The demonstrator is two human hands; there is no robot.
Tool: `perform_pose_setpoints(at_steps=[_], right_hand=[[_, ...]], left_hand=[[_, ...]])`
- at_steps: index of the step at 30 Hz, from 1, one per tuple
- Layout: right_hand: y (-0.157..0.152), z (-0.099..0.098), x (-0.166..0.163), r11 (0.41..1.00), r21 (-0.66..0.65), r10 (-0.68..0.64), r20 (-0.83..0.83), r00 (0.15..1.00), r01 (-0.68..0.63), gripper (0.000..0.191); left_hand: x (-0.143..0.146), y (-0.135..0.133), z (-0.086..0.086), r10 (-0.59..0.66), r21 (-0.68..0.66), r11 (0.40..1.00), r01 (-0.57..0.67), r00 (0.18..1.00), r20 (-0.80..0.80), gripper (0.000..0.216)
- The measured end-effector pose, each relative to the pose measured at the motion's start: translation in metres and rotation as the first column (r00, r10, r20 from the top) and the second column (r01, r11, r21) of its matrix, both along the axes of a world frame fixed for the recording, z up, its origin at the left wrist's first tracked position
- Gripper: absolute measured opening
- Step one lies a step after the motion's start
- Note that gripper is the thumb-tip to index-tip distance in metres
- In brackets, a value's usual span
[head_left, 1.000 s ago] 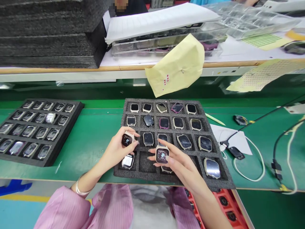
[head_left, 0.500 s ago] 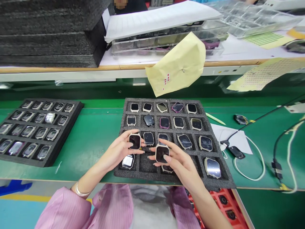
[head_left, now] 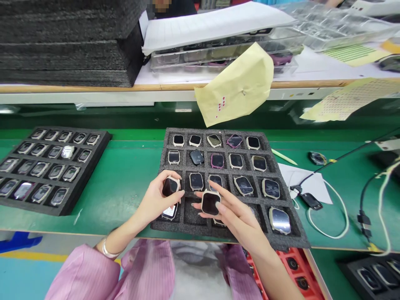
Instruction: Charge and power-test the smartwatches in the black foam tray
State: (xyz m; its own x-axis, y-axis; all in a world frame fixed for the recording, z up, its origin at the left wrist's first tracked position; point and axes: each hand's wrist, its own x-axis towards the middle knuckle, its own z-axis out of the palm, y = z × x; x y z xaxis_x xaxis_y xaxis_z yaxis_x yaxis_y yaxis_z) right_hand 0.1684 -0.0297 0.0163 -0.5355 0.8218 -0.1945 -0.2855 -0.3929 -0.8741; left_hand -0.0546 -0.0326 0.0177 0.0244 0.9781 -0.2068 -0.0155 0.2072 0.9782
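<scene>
My left hand (head_left: 153, 201) is closed round a smartwatch (head_left: 170, 186) with a pale frame and a dark screen, at the left compartment of the third row in the black foam tray (head_left: 200, 233). I cannot tell whether that watch touches the foam. Just below it lies a watch with a lit white screen (head_left: 169, 212). Another pale-framed watch (head_left: 210, 203), also dark-screened, is gripped by my right hand (head_left: 239, 216) above the front row, thumb on its edge. Several more watches sit in the tray, one a purple-framed watch (head_left: 217, 160). My right hand partly hides the front row.
Another foam tray (head_left: 83, 179) of watches lies at the left. On the right are a green pen (head_left: 283, 156), a white cable (head_left: 343, 227) and a small black device (head_left: 311, 201). Behind stands a shelf edge (head_left: 168, 87) with a yellow paper (head_left: 236, 89) hanging down.
My left hand has shifted left and turned its watch, which now tilts over the left compartment. My right hand keeps its watch nearly in place. The view has shifted slightly.
</scene>
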Motion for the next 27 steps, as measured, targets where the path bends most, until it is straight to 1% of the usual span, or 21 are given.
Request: perform_pose_setpoints(at_steps=[3,6,9,11,12,18,23,27], right_hand=[[0.0013,0.0026,-0.0015,1.0,0.015,0.0,-0.009,1.0,0.0,0.037],[0.0026,0.0023,-0.0008,0.999,0.04,-0.025,0.017,1.0,0.025,0.031],[0.0036,-0.0004,0.0016,0.991,0.12,-0.058,0.045,0.997,0.052,0.023],[0.0036,-0.0011,0.0027,0.984,0.169,-0.065,0.039,0.997,0.057,0.019],[0.0034,-0.0009,0.0028,0.983,0.173,-0.063,0.032,0.997,0.056,0.02],[0.0006,0.0028,0.0016,0.997,0.063,-0.054,0.053,0.997,0.051,0.033],[0.0019,-0.0002,0.0035,0.997,0.083,-0.011,0.043,0.999,0.008,0.035],[0.0029,-0.0012,0.0051,0.996,0.094,-0.003,0.044,0.999,-0.001,0.034]], left_hand=[[0.0013,-0.0018,-0.0018,0.029,0.08,0.997,-0.02,0.993,-0.111,0.021],[0.0019,-0.0025,-0.0023,0.033,0.144,0.99,-0.005,0.98,-0.195,0.019],[0.0019,-0.002,-0.0023,0.029,0.206,0.978,0.021,0.971,-0.238,0.019],[0.0019,-0.0014,-0.0029,0.025,0.22,0.975,0.028,0.972,-0.233,0.02],[0.002,-0.0011,-0.0033,0.018,0.219,0.975,0.032,0.974,-0.224,0.02],[0.0037,-0.0004,-0.0061,-0.004,0.238,0.97,0.04,0.988,-0.153,0.025],[0.0039,-0.0002,-0.0067,-0.008,0.259,0.965,0.051,0.987,-0.162,0.024],[0.0045,-0.0013,-0.0053,-0.015,0.228,0.973,0.047,0.99,-0.139,0.024]])
